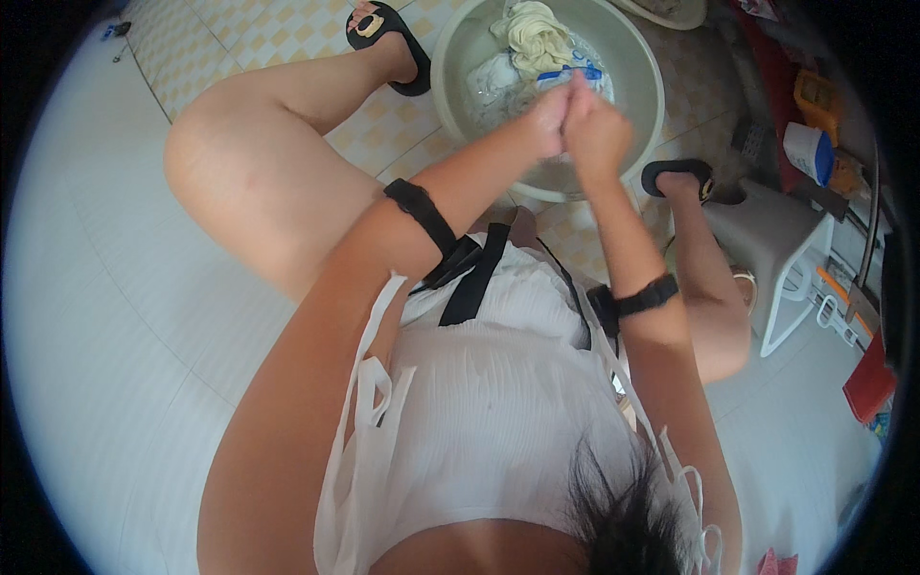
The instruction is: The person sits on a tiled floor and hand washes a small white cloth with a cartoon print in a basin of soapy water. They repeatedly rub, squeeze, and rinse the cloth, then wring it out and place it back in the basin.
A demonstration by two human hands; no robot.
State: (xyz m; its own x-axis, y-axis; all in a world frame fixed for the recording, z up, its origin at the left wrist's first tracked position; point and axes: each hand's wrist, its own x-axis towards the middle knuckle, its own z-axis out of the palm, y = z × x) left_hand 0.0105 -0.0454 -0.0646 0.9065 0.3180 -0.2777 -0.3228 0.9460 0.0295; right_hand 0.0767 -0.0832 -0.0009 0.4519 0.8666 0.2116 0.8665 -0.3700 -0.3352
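My left hand (550, 121) and my right hand (598, 129) are pressed together, fingers curled, over a pale round plastic basin (655, 93). Both are blurred, and whatever lies between them is hidden. Just beyond my fingertips is a white item with blue markings (571, 73), possibly cloth or plastic; whether I grip it is unclear. A bunched cream-coloured cloth (535, 36) lies at the far side of the basin. Left of it, a whitish wet bundle (494, 75) sits in what looks like shallow water.
Tiled floor (273, 36) surrounds the basin, with my sandalled feet on either side. A grey plastic stool (769, 223) stands at right. Behind it are a white tub with a blue part (808, 152) and a yellow container (818, 104). Part of another basin (672, 11) shows at top right.
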